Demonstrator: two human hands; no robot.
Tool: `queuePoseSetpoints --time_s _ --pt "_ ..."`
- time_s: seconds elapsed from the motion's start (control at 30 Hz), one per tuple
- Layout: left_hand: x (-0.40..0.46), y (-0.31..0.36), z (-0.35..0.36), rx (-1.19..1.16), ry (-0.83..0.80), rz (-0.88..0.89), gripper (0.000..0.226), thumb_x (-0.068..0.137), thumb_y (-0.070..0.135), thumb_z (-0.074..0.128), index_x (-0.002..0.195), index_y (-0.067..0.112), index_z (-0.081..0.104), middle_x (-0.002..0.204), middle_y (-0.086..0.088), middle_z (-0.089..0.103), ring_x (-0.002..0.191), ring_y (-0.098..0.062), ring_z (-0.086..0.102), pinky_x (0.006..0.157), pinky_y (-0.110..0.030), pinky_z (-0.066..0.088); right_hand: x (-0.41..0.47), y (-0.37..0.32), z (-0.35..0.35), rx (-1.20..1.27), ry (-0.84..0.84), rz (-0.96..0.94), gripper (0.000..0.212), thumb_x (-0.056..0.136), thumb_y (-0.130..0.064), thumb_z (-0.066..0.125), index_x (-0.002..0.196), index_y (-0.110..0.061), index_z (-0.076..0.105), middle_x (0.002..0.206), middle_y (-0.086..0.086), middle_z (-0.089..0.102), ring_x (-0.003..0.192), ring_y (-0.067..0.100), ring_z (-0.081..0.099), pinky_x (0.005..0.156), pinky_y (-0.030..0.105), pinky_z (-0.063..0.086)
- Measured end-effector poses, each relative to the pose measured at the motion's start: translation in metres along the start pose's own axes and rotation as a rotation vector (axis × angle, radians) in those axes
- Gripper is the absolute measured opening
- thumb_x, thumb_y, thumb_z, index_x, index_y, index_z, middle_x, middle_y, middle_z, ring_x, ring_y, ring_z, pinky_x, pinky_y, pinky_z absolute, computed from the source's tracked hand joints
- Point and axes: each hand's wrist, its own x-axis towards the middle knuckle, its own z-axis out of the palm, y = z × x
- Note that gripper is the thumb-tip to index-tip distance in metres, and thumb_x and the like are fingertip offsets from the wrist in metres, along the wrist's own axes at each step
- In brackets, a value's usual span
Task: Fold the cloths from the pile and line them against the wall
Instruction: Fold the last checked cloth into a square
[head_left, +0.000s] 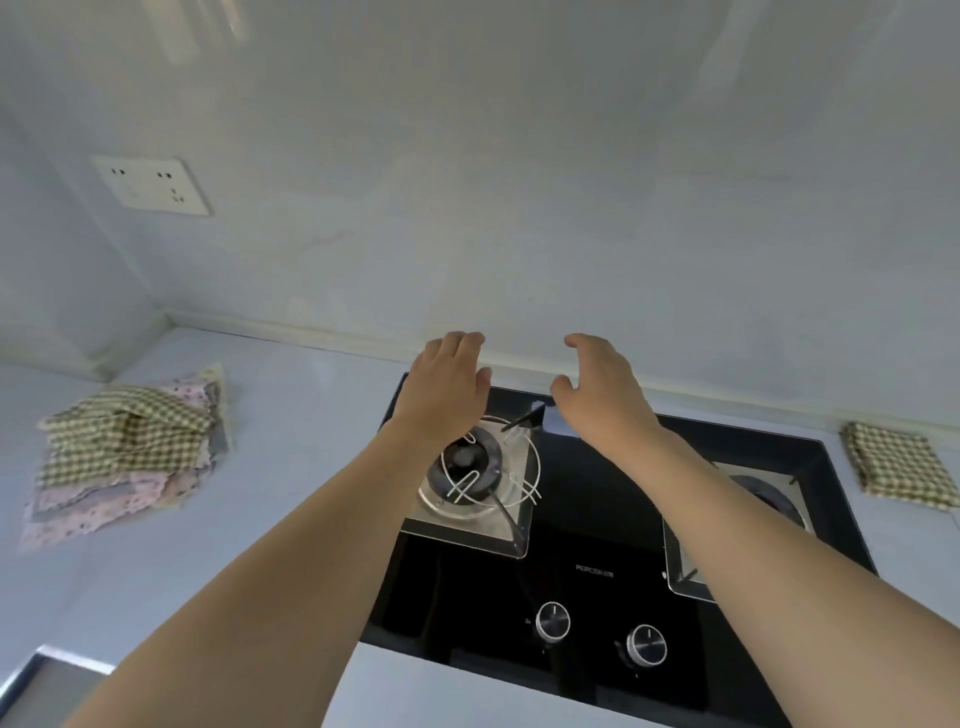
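We see the pile of cloths (124, 457) lying rumpled at the counter's left, green-checked pieces over pink floral ones. 1 folded green-checked cloth (896, 464) lies flat at far right, near the wall (519, 234).

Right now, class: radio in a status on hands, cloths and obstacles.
Left hand and right hand open, empty, over the stove. Cloth pile unfolded, far left. One checked folded cloth at right, near the wall. Nothing blocking.

Hob (597, 545) (pan supports (488, 462)) blocks counter (291, 426).
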Motion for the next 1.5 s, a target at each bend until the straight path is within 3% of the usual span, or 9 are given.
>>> queuePoseSetpoints --time_s 0.17,0.3,0.77,0.97,1.03,1.1,1.2,1.3,1.5 --pt "-0.005 -0.061 -0.021 -0.004 0.017 -0.017 0.043 0.099 0.025 0.044 0.139 0.013 0.041 0.141 -0.006 0.045 0.128 -0.027 0.039 0.107 -0.038 0.034 0.016 -0.047 0.038 0.021 -0.028 0.02 0.057 0.093 -0.02 0.047 0.147 -0.019 0.029 0.152 0.0 0.032 0.139 0.019 0.031 0.112 0.046 0.032" --pt "-0.009 -0.127 -0.038 -0.027 0.008 -0.051 0.042 0.1 0.026 0.042 0.14 0.014 0.04 0.143 -0.003 0.044 0.131 -0.025 0.037 0.108 -0.037 0.034 0.035 -0.099 0.08 0.005 -0.044 -0.021 0.057 0.094 -0.016 0.048 0.147 -0.013 0.029 0.152 0.005 0.033 0.139 0.023 0.031 0.114 0.037 0.028" --pt "-0.043 -0.336 -0.116 -0.104 -0.088 -0.259 0.038 0.099 0.024 0.043 0.137 0.015 0.046 0.139 -0.002 0.047 0.126 -0.024 0.043 0.101 -0.034 0.036 0.079 -0.256 0.223 0.057 -0.21 -0.14 0.056 0.094 -0.021 0.048 0.147 -0.013 0.029 0.15 0.005 0.035 0.137 0.023 0.034 0.112 0.038 0.031" --pt "-0.084 -0.409 -0.129 -0.15 -0.167 -0.431 0.035 0.094 0.011 0.045 0.126 0.016 0.059 0.128 -0.004 0.057 0.109 -0.02 0.057 0.088 -0.025 0.042 0.08 -0.297 0.292 0.058 -0.421 -0.208 0.047 0.097 -0.023 0.045 0.143 -0.02 0.036 0.145 -0.001 0.04 0.128 0.018 0.044 0.105 0.036 0.039" --pt "-0.092 -0.436 -0.129 -0.156 -0.199 -0.473 0.034 0.093 0.01 0.044 0.118 0.021 0.064 0.116 0.002 0.063 0.087 -0.011 0.06 0.072 -0.018 0.046 0.08 -0.309 0.318 0.036 -0.462 -0.224 0.04 0.097 -0.022 0.045 0.136 -0.016 0.043 0.137 0.001 0.046 0.121 0.019 0.048 0.1 0.035 0.042" --pt "-0.098 -0.464 -0.124 -0.167 -0.281 -0.471 0.032 0.093 0.008 0.044 0.108 0.025 0.066 0.095 0.011 0.062 0.069 -0.003 0.055 0.052 -0.011 0.04 0.08 -0.318 0.347 -0.026 -0.509 -0.253 0.031 0.096 -0.02 0.045 0.126 -0.014 0.05 0.128 0.002 0.05 0.112 0.02 0.052 0.095 0.034 0.044" --pt "-0.1 -0.502 -0.102 -0.239 -0.426 -0.365 0.026 0.088 0.006 0.053 0.092 0.029 0.066 0.087 0.013 0.06 0.08 -0.012 0.062 0.066 -0.018 0.047 0.082 -0.317 0.396 -0.093 -0.567 -0.301 0.019 0.094 -0.021 0.05 0.111 -0.014 0.055 0.111 0.002 0.053 0.098 0.02 0.053 0.086 0.033 0.046" --pt "-0.106 -0.531 -0.075 -0.26 -0.509 -0.32 0.021 0.085 0.014 0.062 0.102 0.026 0.066 0.1 0.009 0.061 0.093 -0.013 0.06 0.083 -0.027 0.05 0.079 -0.306 0.448 -0.153 -0.585 -0.387 0.028 0.091 -0.029 0.057 0.115 -0.014 0.056 0.111 0.002 0.054 0.099 0.019 0.052 0.085 0.033 0.045" --pt "-0.125 -0.57 -0.031 -0.224 -0.51 -0.147 0.03 0.08 0.032 0.069 0.108 0.036 0.061 0.113 0.018 0.049 0.102 -0.002 0.045 0.086 -0.022 0.041 0.076 -0.278 0.505 -0.172 -0.444 -0.537 0.034 0.086 -0.043 0.062 0.109 -0.018 0.06 0.108 -0.004 0.052 0.101 0.015 0.046 0.085 0.027 0.042"
